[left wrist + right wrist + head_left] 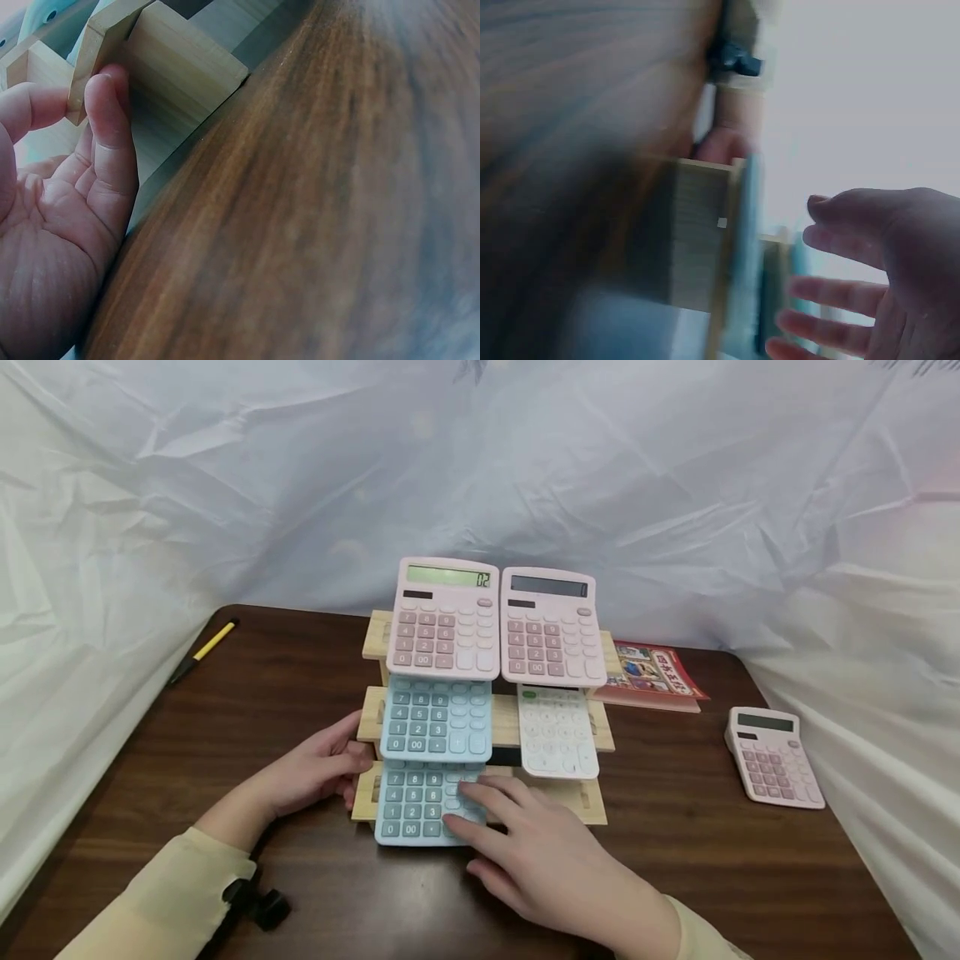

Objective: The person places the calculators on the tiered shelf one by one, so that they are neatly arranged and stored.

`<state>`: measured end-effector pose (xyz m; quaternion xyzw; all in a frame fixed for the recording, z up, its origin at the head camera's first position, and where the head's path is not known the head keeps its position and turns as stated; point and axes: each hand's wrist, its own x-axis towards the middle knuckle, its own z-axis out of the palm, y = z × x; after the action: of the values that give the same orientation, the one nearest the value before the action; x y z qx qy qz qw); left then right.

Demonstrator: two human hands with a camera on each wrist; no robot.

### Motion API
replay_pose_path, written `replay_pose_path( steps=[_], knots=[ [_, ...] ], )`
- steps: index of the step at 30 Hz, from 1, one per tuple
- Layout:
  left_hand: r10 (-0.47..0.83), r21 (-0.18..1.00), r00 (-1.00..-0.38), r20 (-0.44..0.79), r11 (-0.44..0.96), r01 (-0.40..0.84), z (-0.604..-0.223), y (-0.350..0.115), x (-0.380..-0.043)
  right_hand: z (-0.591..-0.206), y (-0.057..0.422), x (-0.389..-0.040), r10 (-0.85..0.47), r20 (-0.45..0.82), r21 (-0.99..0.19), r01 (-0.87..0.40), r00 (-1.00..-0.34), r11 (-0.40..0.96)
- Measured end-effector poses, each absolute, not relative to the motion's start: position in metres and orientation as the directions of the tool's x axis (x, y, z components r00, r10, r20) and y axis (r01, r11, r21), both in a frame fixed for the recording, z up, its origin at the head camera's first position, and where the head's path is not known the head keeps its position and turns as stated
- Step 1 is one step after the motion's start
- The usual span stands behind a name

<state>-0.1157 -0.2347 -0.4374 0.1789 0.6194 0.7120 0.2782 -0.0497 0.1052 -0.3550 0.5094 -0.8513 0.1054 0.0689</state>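
Observation:
A three-tier wooden stand (507, 717) bears several calculators. My left hand (322, 767) holds the stand's left side; in the left wrist view, thumb and fingers pinch the end of a wooden slat (97, 56). On the bottom tier lies a light blue calculator (411, 810). Over its right-hand keys reaches my right hand (543, 852), fingers spread and loosely bent, hiding some keys. Another blue calculator (427, 727) and a white calculator (558, 735) sit on the middle tier. Up top, a pink calculator (446, 622) with a lit-looking green display leans beside a second pink calculator (552, 631).
On the dark wooden table (675, 860), a pink calculator (776, 760) lies to the right. A red illustrated book (656, 672) is behind the stand's right side. A yellow and black pen (204, 652) lies at the far left. Pale cloth (315, 485) hangs around the table.

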Motion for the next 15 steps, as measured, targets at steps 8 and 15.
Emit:
replay_pose_path(
  steps=[8, 15],
  knots=[
    [0.617, 0.981, -0.781, -0.093, -0.075, -0.177, -0.438, -0.234, -0.117, -0.317, 0.124, -0.059, -0.727, 0.587, -0.141, -0.929, -0.357, 0.342],
    [0.619, 0.982, -0.781, -0.085, -0.082, -0.172, -0.438, -0.235, -0.117, -0.295, 0.17, -0.085, -0.477, 0.782, -0.104, -0.838, -0.401, 0.535]
  ],
)
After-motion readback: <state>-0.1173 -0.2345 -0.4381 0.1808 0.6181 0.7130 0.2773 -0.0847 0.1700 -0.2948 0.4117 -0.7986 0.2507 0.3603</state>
